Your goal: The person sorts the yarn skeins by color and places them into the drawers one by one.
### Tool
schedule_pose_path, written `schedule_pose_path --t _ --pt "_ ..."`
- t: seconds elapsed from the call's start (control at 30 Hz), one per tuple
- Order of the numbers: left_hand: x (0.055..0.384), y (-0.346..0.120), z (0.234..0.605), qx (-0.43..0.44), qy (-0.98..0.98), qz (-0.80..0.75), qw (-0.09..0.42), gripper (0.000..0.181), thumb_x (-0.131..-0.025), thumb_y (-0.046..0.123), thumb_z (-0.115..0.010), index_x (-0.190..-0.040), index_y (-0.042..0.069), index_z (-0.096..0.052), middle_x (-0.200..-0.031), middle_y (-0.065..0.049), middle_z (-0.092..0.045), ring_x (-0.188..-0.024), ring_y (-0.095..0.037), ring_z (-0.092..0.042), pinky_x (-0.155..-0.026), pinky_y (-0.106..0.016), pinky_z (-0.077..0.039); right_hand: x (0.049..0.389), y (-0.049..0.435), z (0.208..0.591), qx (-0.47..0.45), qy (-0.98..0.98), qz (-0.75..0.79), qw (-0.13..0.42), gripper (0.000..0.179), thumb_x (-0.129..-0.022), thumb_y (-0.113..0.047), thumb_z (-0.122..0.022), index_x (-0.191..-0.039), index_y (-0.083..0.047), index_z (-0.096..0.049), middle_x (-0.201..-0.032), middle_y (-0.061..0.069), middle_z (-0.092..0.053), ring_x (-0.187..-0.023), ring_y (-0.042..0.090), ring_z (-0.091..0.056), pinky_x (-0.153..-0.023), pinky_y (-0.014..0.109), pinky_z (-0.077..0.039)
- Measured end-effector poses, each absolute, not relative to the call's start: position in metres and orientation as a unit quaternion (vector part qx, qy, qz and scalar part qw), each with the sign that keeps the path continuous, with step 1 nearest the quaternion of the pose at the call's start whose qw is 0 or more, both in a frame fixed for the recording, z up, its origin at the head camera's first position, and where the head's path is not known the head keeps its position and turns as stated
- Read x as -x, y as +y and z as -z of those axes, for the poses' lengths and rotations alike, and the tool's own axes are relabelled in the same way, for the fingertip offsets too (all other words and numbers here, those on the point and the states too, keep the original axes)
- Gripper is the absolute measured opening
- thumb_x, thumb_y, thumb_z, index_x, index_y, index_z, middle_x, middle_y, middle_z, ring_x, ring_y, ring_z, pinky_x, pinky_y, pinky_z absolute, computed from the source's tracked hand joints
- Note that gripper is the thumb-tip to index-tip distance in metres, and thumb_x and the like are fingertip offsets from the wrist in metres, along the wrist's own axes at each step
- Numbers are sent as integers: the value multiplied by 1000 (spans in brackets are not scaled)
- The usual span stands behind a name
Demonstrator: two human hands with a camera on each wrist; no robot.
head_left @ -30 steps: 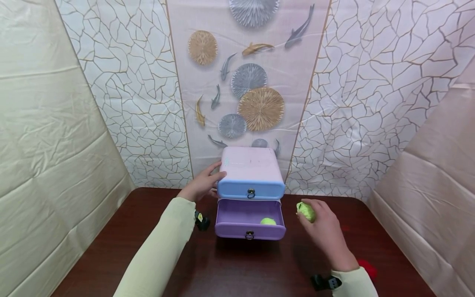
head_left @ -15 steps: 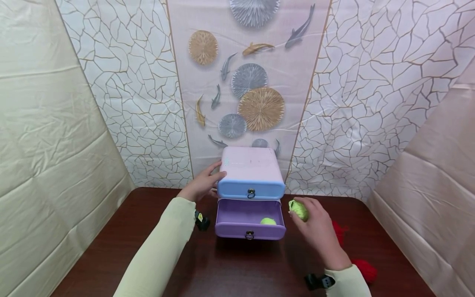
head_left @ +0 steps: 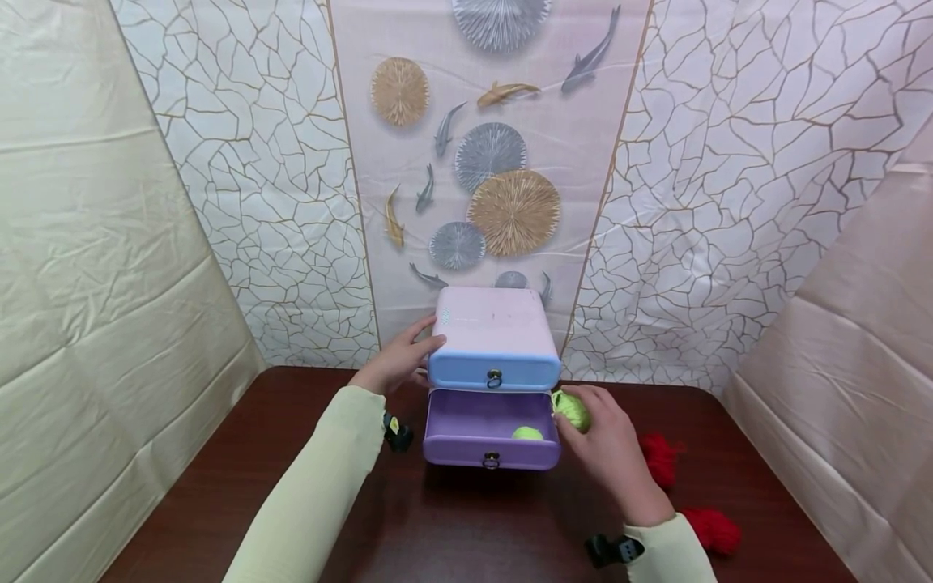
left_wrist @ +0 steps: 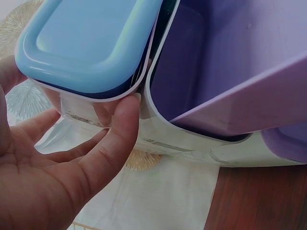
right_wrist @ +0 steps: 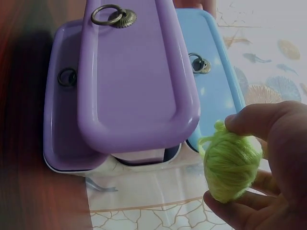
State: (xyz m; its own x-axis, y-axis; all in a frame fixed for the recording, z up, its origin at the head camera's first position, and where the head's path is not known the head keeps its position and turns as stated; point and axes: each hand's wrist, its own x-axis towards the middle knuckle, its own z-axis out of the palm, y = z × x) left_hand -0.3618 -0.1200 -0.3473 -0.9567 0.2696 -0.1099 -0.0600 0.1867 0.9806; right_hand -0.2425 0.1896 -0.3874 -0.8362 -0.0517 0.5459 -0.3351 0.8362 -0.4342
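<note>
With hands apart: left hand (head_left: 397, 360), at centre left of the head view, laid against the left side of the pink-topped drawer cabinet (head_left: 496, 320), touching rather than gripping; right hand (head_left: 607, 437), right of centre, pinching a lime-green yarn ball (head_left: 573, 411) between thumb and fingers. Held just beside the right wall of the open purple drawer (head_left: 466, 453), near mid-frame; hard to tell whether touching it. Inside that drawer, toward its front right, another lime-green ball (head_left: 528, 435). Above, pushed in, the blue top drawer (head_left: 466, 371). At lower right on the bench (head_left: 481, 526), a red yarn ball (head_left: 659, 461) and, lower, a second red yarn ball (head_left: 713, 531).

Seemingly a carry toward the open drawer. Lift enough to clear the right wall, then travel left, aiming for the bare floor away from the other ball. Come in over the front half, clear of the blue drawer's front. Lower almost to the floor before letting go, to limit rolling. Watch the loose loop atop the yarn, liable to snag on the rim or a finger. With the left hand, press just enough to prevent sliding.
</note>
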Motion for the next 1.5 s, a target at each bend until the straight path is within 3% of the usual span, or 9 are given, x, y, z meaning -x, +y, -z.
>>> schedule_pose_path --t 0.3,0.53,0.77,1.5 --pt "365 -122 349 -82 757 -634 137 66 -97 40 -56 -153 38 -22 -134 -26 -51 -97 -31 -66 -74 -49 -58 243 181 388 -126 -915 -269 274 40 -83 -22 -76 -120 -11 -65 -121 14 -59 -106 33 -60 -84 51 -53" --pt "359 -122 342 -87 759 -629 144 67 -100 35 -53 -156 30 -17 -133 -28 -51 -96 -30 -66 -79 -52 -57 244 174 388 -123 -920 -268 257 41 -84 -23 -75 -122 -11 -64 -124 13 -58 -108 31 -60 -87 49 -53" --pt "365 -122 349 -78 760 -632 130 65 -97 40 -57 -152 37 -24 -131 -25 -53 -97 -31 -67 -72 -46 -59 244 171 390 -135 -919 -262 263 41 -83 -20 -77 -121 -10 -65 -122 14 -59 -106 31 -61 -86 50 -53" --pt "364 -121 350 -74 760 -633 127 63 -97 40 -57 -152 37 -26 -129 -25 -55 -97 -31 -67 -70 -44 -59 244 165 394 -147 -921 -255 255 39 -83 -21 -76 -119 -12 -65 -123 12 -59 -110 29 -60 -89 49 -53"
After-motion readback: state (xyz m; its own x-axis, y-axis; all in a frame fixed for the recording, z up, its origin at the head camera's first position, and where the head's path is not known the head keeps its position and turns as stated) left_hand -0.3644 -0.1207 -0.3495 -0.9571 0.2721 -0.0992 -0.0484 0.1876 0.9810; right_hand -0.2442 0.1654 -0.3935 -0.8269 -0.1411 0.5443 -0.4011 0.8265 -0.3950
